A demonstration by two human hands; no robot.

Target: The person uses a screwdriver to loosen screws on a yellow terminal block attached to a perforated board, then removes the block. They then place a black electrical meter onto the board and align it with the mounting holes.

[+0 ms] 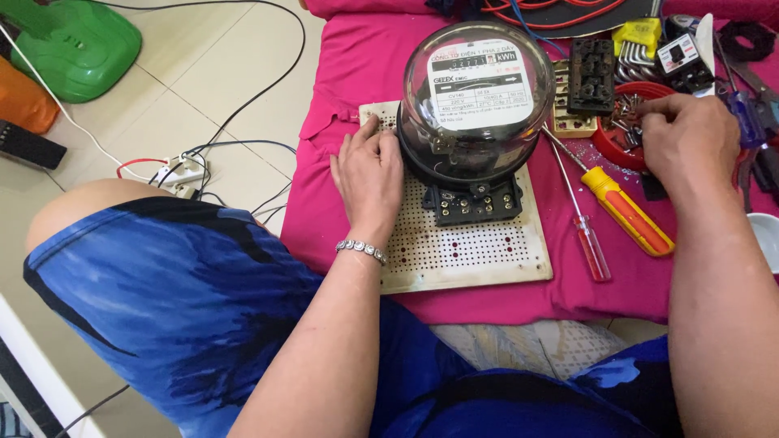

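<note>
Blue patterned shorts (pixel 187 300) are seen nearest. The left hand (pixel 369 174) is laid flat, grip open, on the perforated cream board (pixel 479 251), touching the round glass-domed electricity meter (pixel 475 101). The right hand (pixel 690 138) is curled into the red screw dish (pixel 608 142); whether anything is gripped cannot be told.

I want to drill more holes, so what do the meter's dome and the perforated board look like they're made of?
The electricity meter's dome looks like clear glass or hard plastic: glossy, see-through, with reflections. The perforated board looks like matte cream plastic or fibre panel, yellowed and stained at its edges; I can't tell which.
</note>
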